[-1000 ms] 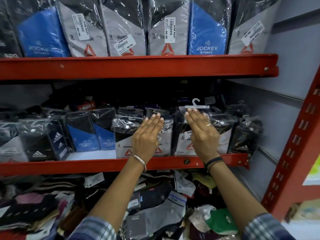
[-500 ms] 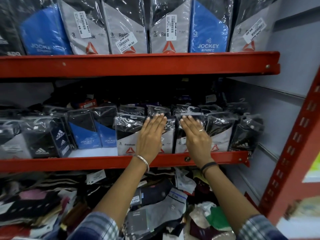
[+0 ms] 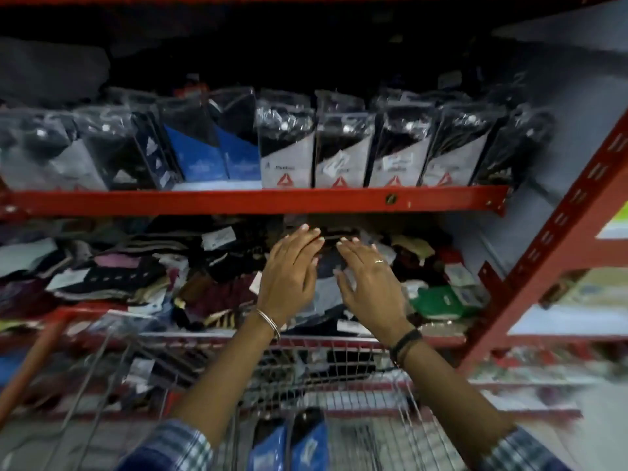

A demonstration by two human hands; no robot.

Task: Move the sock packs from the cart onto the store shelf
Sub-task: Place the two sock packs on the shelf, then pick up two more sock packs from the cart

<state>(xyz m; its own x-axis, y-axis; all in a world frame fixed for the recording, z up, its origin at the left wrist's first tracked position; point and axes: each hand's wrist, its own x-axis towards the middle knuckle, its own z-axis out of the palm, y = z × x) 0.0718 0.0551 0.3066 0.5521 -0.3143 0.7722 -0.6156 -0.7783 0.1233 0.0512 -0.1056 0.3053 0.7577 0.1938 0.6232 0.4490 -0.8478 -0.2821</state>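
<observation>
Hovering empty-handed mid-frame: left hand (image 3: pixel 289 270) and right hand (image 3: pixel 370 283) both flat, fingers spread, gripping nothing.

Floating over loose socks (image 3: pixel 210 280) on the lower shelf; could snag and drag that heap off when dropping toward the cart (image 3: pixel 339 375). Blue sock packs (image 3: pixel 292 443) waiting at bottom centre; shelved packs (image 3: pixel 339 158) above, upright on the red shelf (image 3: pixel 258 200), liable to topple if bumped.
</observation>
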